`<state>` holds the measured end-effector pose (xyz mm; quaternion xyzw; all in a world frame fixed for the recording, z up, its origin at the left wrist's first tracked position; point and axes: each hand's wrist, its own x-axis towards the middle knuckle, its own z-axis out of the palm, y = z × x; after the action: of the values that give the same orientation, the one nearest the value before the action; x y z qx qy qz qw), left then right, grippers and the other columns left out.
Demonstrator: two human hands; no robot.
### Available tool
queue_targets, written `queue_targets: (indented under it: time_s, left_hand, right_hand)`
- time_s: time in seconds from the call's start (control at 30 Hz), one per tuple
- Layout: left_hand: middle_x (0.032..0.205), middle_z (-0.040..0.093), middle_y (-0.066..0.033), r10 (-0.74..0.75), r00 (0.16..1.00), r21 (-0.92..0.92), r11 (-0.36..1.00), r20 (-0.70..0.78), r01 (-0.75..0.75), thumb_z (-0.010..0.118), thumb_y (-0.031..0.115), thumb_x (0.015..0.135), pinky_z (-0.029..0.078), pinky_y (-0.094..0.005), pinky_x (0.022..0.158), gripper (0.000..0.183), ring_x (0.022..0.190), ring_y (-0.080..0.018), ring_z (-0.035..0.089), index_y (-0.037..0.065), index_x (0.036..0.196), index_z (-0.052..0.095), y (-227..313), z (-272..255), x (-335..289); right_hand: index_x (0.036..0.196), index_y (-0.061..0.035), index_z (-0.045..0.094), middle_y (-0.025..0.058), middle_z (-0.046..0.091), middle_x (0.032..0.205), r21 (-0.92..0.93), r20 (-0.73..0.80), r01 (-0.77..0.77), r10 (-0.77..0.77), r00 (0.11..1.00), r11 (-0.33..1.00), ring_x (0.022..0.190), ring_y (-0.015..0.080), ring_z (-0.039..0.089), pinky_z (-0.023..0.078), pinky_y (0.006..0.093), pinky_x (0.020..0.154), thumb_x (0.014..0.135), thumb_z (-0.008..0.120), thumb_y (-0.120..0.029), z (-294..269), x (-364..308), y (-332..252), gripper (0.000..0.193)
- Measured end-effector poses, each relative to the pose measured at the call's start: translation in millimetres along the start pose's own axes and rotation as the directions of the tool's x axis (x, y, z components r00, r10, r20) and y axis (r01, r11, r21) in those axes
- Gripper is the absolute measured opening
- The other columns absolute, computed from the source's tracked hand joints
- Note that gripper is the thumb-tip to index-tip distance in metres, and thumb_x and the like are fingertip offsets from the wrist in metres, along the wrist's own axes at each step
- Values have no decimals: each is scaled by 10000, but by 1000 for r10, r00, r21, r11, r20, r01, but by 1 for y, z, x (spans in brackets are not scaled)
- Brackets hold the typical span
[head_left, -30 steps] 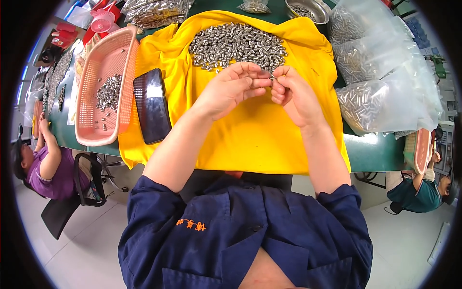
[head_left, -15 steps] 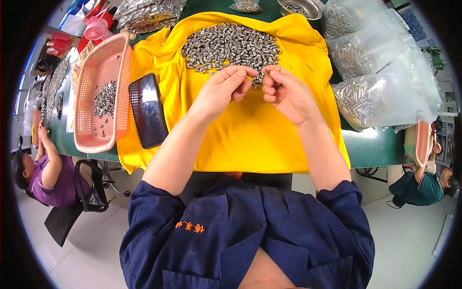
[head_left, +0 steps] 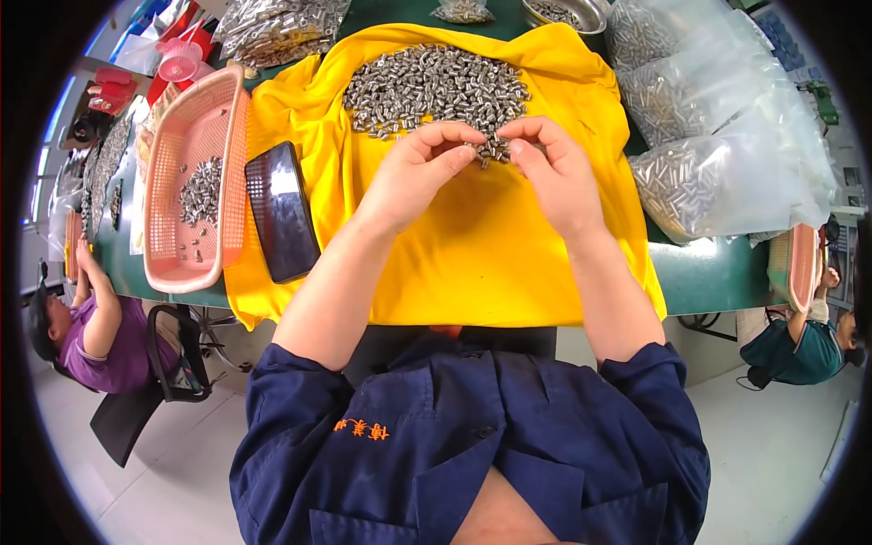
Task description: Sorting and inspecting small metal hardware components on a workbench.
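At the near edge of the metal parts [head_left: 436,86], the left hand [head_left: 420,171] and right hand [head_left: 561,173] are curling thumb toward forefinger; whether they are pinching one, I cannot tell. The parts are lying heaped on yellow cloth [head_left: 454,259]; on the tabletop [head_left: 713,272], a pink basket [head_left: 209,132] is standing left, clear bags [head_left: 695,182] right.

We are looking at a workshop for small metal parts. On a green table [head_left: 718,277], a yellow cloth [head_left: 490,272] reaches the near edge and bears a heap of metal pieces [head_left: 431,86]. We see more pieces in a pink basket [head_left: 234,182] by that edge, left of the cloth, and in clear bags [head_left: 695,186] to its right. Farther along, at left and right, we see co-workers [head_left: 104,345].
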<state>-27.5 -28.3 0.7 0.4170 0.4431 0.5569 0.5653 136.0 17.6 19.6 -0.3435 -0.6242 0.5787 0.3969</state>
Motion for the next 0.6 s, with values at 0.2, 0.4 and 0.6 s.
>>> queue_targets:
  time_s: [0.2,0.4,0.6]
  left_hand:
    - [860,600,-14,-70,995,-216,973,64,82,573,47,819,439,-216,714,175,774,-88,556,21,991,587,2,-2,0]
    - [872,605,-24,-31,998,-168,985,61,41,600,26,792,448,-209,726,175,795,-91,562,16,966,588,1,0,-1]
    - [881,608,-26,-50,997,-110,992,67,57,605,15,787,453,-209,754,160,812,-87,563,7,946,596,2,0,-2]
  right_hand:
    - [858,-28,520,-3,517,701,-155,36,126,-122,992,980,604,56,445,379,210,540,801,491,-26,1,-4,0,65]
    - [829,-22,492,77,539,678,-284,63,188,-177,982,940,566,167,496,406,274,536,769,494,-26,-1,-4,-6,61]
    - [808,-18,474,117,544,665,-343,89,206,-186,978,917,591,237,532,418,310,548,754,491,-26,0,-4,-8,56]
